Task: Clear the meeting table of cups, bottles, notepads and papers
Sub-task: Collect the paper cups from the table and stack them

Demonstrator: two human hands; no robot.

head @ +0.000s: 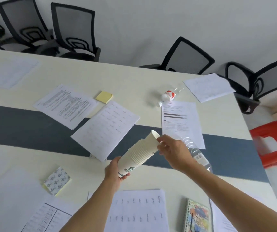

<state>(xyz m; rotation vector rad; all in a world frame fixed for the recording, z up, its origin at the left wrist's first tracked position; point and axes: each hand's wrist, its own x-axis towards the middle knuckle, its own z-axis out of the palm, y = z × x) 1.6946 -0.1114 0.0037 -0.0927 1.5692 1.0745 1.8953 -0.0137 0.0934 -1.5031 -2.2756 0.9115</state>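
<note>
While the left hand (114, 173) grips the base of the tilted paper cup stack (139, 153) and the right hand (174, 151) pinches its top rim, a clear plastic bottle (198, 154) lies on its side just right of the stack, nearest the right hand.

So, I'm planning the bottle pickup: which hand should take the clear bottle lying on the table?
Probably right. The clear bottle lies past the right hand, while the left hand grips the cup stack at its base.
</note>
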